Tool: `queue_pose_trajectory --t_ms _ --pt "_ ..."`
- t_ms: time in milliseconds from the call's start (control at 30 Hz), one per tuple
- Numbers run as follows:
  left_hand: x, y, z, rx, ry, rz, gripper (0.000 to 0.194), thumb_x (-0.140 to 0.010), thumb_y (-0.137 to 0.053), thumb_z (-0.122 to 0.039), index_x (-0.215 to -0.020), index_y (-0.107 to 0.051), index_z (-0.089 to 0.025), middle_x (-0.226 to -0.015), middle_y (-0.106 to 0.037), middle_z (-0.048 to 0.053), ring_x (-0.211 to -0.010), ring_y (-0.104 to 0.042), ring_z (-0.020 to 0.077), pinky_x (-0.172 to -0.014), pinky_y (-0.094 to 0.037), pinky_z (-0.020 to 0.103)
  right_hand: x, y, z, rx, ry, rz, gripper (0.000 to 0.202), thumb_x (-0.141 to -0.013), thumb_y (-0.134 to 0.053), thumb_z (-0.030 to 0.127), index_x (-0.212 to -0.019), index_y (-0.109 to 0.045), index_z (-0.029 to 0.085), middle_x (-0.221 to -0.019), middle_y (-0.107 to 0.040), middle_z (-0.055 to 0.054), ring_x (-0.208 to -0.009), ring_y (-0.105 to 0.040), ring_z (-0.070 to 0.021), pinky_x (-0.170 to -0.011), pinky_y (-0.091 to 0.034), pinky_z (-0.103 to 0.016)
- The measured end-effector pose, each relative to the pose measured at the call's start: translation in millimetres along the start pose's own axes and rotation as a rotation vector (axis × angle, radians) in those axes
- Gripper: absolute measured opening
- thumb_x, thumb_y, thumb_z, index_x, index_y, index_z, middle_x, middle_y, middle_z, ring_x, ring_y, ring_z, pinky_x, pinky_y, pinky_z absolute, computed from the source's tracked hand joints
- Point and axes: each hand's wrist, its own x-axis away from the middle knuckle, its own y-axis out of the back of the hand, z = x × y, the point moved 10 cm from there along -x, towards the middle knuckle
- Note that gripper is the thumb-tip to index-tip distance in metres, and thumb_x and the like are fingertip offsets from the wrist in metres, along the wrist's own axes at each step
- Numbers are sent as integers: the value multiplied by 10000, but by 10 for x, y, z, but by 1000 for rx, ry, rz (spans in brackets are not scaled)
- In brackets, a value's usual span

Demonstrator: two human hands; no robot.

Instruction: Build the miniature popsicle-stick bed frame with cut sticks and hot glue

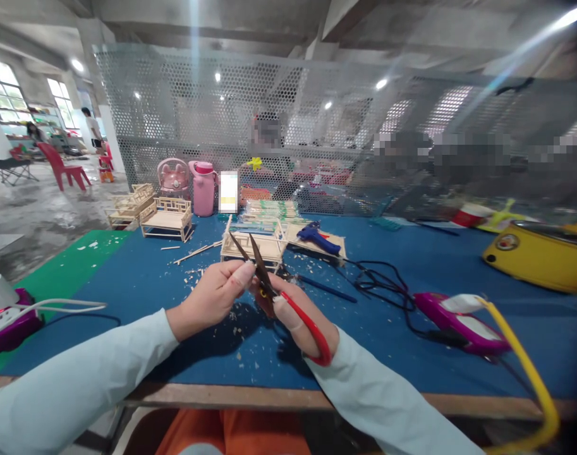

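Observation:
Red-handled scissors [311,325] are held in my right hand [295,316], their blades parted and pointing up and away. Close to the blades, my left hand [215,294] is closed, thumb against fingers; whatever it pinches is too small to make out. Both hands are over the blue table top [174,347]. Just beyond them stands a small wooden furniture model [253,246], partly hidden by the blades. Two more such models, one a little bench [167,218], stand at the back left. Thin sticks [198,253] and shavings lie scattered between.
Behind the model are bundled sticks [269,212], a blue glue gun [319,239], a pink flask [203,189] and a lit phone [229,191]. A purple power strip [463,322] with cables and a yellow pot [539,256] are at the right. Perforated metal screens the back.

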Motion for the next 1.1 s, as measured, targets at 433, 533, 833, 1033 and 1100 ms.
queue_pose_trajectory --t_ms 433,533,833,1033,1100 --pt "32 -301 278 211 133 202 476 -847 -326 -549 -548 -349 -180 -462 -335 -55 -432 -290 69 -453 -258 223 8 248 -270 -328 -212 -397 328 -710 -628 447 -883 -501 199 -607 -500 45 -504 -450 -94 -484 -367 -231" --pt "63 -359 297 180 145 238 490 -835 -340 -570 -548 -355 -173 -472 -349 -53 -441 -293 64 -457 -259 217 12 229 -340 -436 -248 -406 303 -676 -671 357 -878 -502 206 -635 -505 50 -502 -478 -86 -480 -389 -226" --pt "-5 -97 201 53 21 -22 339 -842 -451 -437 -824 -610 -138 -660 -560 7 -606 -475 105 -568 -387 217 62 307 -557 -595 -402 -489 412 -588 -712 334 -903 -483 198 -623 -564 36 -511 -529 -97 -428 -376 -199" --pt "45 -122 66 39 -89 -50 253 -839 -497 -337 -888 -661 -150 -763 -640 42 -760 -556 141 -761 -431 270 21 272 -496 -546 -324 -476 368 -633 -688 345 -905 -490 196 -634 -533 39 -526 -523 -102 -425 -389 -213" --pt "43 -103 75 46 -75 -82 260 -836 -498 -357 -820 -646 -144 -745 -619 31 -734 -544 129 -739 -428 255 23 258 -457 -497 -298 -474 344 -657 -674 337 -907 -483 200 -637 -523 41 -538 -525 -110 -431 -392 -220"
